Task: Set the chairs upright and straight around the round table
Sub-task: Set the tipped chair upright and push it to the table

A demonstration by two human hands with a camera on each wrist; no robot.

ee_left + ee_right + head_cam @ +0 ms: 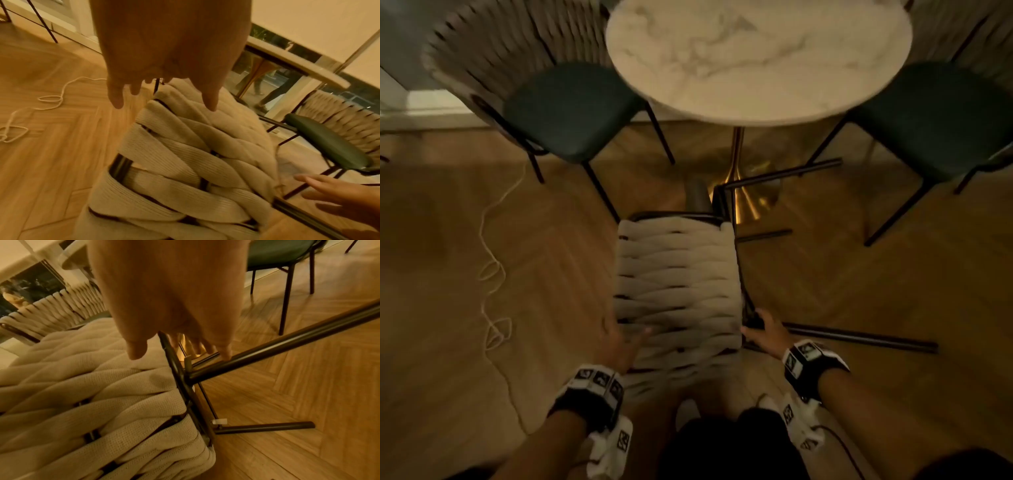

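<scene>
A chair lies tipped on its side on the wood floor, its cream woven back [678, 284] facing up and its black legs [859, 339] pointing right. My left hand [625, 337] reaches over the back's left edge with fingers spread; in the left wrist view, the left hand [162, 91] hovers just over the weave [185, 146]. My right hand [762, 327] is at the back's right edge by the black frame. In the right wrist view, the right hand's [180, 352] straight fingers reach down to the frame bar [287, 344]. The round marble table [756, 58] stands beyond.
Two upright chairs with dark green seats flank the table, one at the left [571, 109] and one at the right [935, 116]. The table's brass pedestal [739, 192] is close to the fallen chair's far end. A loose white cord [489, 274] trails over the floor at left.
</scene>
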